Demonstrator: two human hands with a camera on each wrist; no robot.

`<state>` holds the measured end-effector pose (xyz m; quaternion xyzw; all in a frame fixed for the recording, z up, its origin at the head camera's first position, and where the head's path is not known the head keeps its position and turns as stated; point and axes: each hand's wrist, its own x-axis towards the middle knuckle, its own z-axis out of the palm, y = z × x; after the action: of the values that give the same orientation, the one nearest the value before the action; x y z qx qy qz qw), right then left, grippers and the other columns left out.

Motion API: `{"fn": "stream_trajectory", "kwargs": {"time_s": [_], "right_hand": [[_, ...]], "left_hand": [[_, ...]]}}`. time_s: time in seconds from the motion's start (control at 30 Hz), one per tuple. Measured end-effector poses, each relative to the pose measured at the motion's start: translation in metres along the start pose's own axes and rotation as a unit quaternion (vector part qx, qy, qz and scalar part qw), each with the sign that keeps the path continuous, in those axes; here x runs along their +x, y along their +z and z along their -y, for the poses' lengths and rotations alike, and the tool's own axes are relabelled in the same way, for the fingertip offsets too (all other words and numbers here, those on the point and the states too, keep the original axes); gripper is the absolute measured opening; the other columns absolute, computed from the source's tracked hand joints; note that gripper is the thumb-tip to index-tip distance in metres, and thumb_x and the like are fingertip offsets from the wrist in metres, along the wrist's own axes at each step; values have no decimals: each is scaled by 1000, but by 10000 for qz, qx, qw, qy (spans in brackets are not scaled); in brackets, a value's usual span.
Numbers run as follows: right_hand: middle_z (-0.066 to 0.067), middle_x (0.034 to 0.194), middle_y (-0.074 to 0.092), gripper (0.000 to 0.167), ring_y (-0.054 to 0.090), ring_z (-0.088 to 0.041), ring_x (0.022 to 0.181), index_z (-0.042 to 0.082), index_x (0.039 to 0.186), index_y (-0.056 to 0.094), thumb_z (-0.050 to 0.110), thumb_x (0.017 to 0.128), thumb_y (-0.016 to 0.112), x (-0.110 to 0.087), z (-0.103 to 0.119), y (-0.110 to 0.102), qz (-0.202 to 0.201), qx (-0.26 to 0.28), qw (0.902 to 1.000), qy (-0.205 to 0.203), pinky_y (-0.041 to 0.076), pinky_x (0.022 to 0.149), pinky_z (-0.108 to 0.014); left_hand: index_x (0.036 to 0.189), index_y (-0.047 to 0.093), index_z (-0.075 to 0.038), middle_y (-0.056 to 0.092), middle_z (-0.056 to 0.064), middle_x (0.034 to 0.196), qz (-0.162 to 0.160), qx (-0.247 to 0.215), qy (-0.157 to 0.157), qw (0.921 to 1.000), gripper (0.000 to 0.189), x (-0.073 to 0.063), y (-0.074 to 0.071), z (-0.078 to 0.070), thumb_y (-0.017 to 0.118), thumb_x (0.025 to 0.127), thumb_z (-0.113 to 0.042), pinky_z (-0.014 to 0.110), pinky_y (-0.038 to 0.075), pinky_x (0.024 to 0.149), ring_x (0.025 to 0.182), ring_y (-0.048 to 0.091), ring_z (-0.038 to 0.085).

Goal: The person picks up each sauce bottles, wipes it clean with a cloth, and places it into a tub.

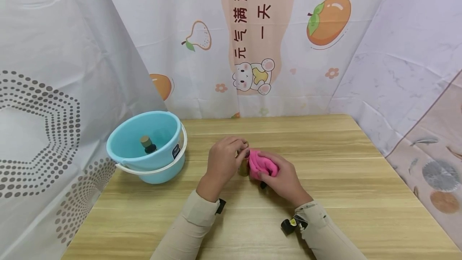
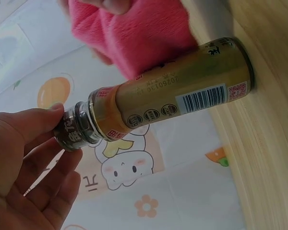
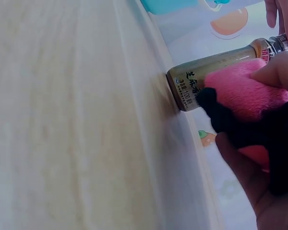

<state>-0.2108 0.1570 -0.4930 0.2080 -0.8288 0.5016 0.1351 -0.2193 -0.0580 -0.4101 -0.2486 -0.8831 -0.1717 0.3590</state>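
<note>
A small sesame oil bottle (image 1: 244,169) stands upright on the table, with a barcoded gold label (image 2: 201,98) and a dark cap (image 2: 72,128). My left hand (image 1: 225,156) pinches the cap between thumb and fingers, as the left wrist view shows. Bunched in my right hand (image 1: 285,176) is a pink plush cloth (image 1: 260,164), pressed against the side of the bottle. A black item (image 3: 240,127), of a kind I cannot tell, shows between the right hand's thumb and fingers beside the cloth.
To the left stands a light blue bucket (image 1: 144,164) with a white handle; another bottle with a brown cap (image 1: 146,141) leans inside. The wooden table (image 1: 325,143) ends at a printed curtain (image 1: 202,75) behind. A black wrist device (image 1: 288,226) sits by the right sleeve.
</note>
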Motion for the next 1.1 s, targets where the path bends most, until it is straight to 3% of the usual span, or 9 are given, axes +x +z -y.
{"fn": "stream_trajectory", "kwargs": {"time_s": [0.2, 0.33, 0.57, 0.67, 0.87, 1.1], "right_hand": [[2, 139, 66, 58, 66, -15, 113, 24, 137, 67, 15, 84, 88, 1, 0, 0, -295, 227, 9982, -469, 54, 86, -16], [-6, 140, 65, 60, 65, -19, 114, 14, 138, 67, 6, 82, 87, 1, 2, 0, -427, 404, 9964, -615, 52, 86, -13], [-15, 142, 62, 57, 62, -19, 125, 2, 137, 65, -2, 84, 83, -1, 39, -8, -590, 804, 9925, -708, 50, 98, -12], [-15, 145, 60, 57, 60, -21, 130, 2, 138, 64, -3, 85, 82, -1, 40, -9, -638, 954, 9909, -697, 50, 101, -14], [-13, 147, 59, 57, 58, -24, 133, 4, 139, 63, -2, 86, 82, 0, 30, -5, -574, 980, 9913, -662, 49, 103, -15], [-5, 144, 62, 59, 61, -24, 126, 17, 141, 64, 9, 86, 85, 2, 4, 1, -305, 654, 9961, -506, 49, 98, -14]], "left_hand": [[85, 78, -16, 78, -6, 96, -4, -59, 52, 10000, 8, 0, 0, -2, 85, 88, -19, 23, 58, 67, 83, 72, 9], [86, 79, -16, 78, -5, 96, 66, -136, 36, 9999, 7, 0, 0, -2, 84, 89, -19, 21, 57, 64, 80, 71, 8], [87, 80, -14, 78, -3, 101, 123, -231, 38, 9996, 5, 0, -1, -2, 82, 90, -18, 20, 56, 64, 81, 73, 9], [88, 80, -13, 78, -1, 102, 107, -269, 79, 9996, 5, 0, 0, -2, 82, 90, -16, 20, 58, 65, 82, 73, 10], [92, 79, -13, 77, -2, 100, 117, -323, 134, 9993, 5, 0, 0, -2, 83, 89, -15, 21, 58, 66, 81, 73, 10], [98, 79, -14, 77, -2, 100, 142, -273, 144, 9994, 9, -1, -1, -2, 83, 90, -15, 22, 57, 65, 78, 70, 9]]}}
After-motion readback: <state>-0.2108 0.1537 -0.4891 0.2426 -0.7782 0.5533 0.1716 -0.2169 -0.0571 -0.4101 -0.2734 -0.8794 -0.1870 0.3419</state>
